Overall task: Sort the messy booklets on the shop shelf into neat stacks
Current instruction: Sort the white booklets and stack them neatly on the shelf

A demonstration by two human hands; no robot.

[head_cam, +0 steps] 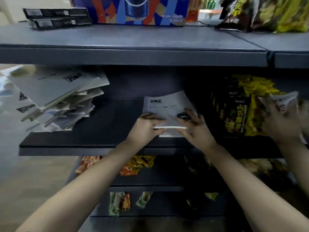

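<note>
A small stack of white booklets [164, 105] lies on the dark middle shelf [87, 143], right of centre. My left hand [144, 127] holds its left front corner, fingers on top and thumb at the front edge. My right hand [196, 127] holds the right front corner the same way. A messy pile of white booklets [56, 97] slumps at the shelf's left end, fanned out and hanging over the side.
Another person's hand [282, 121] at the far right holds a snack packet. Yellow-and-black snack bags [240, 106] stand right of the stack. The upper shelf [133, 54] carries black boxes [56, 18] and a blue carton [133, 10]. Snack packets [138, 164] lie on lower shelves.
</note>
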